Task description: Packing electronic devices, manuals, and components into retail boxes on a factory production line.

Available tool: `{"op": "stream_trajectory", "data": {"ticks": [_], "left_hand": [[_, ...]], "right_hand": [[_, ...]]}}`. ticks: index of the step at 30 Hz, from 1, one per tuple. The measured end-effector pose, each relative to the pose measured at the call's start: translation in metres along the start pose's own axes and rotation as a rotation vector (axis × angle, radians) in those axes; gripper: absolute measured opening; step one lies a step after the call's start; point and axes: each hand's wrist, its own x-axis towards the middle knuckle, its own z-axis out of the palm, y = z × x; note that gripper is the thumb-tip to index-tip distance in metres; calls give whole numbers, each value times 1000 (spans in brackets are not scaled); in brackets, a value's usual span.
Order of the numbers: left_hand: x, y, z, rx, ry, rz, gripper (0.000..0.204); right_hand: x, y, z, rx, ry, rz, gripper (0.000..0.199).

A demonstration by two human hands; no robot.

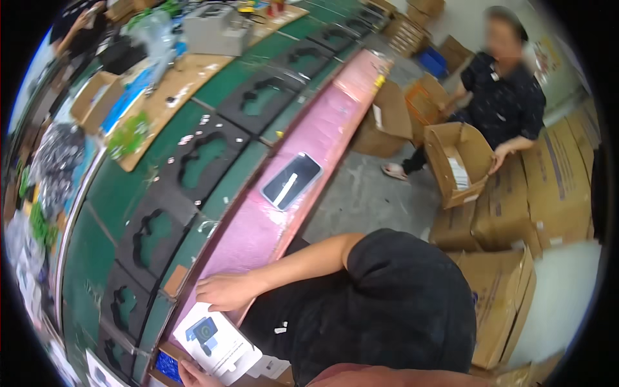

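Note:
A white box (pixel 216 342) printed with a picture of a dark blue device is tilted over the near end of the pink-lined strip (pixel 242 238). My right hand (pixel 225 291) reaches across and grips its upper edge, fingers curled. My left hand (pixel 196 374), partly cut off by the lower edge of the head view, holds the box's lower end. Beneath it, an open carton (pixel 157 376) shows a blue bag (pixel 169 366). Farther along the strip lies a flat, dark, phone-shaped thing (pixel 291 180) with a pale rim and a white band.
Black foam cut-outs (pixel 145 238) line the green conveyor (pixel 97 232) on the left. Beyond it, a wooden table (pixel 200 71) carries a grey machine (pixel 218 31). At the upper right a person (pixel 506 97) holds an open carton (pixel 458 164). Large cartons (pixel 558 174) are stacked behind.

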Motion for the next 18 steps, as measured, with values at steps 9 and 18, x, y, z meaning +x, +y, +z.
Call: {"op": "stream_trajectory", "data": {"ticks": [9,18], "left_hand": [[-13,28,13,32,95,118,33],[-71,110,3,214,-40,145,38]], "right_hand": [[-11,-3,-1,51,107,-72,25],[-32,-40,-44,125,59,-64,28]]}}
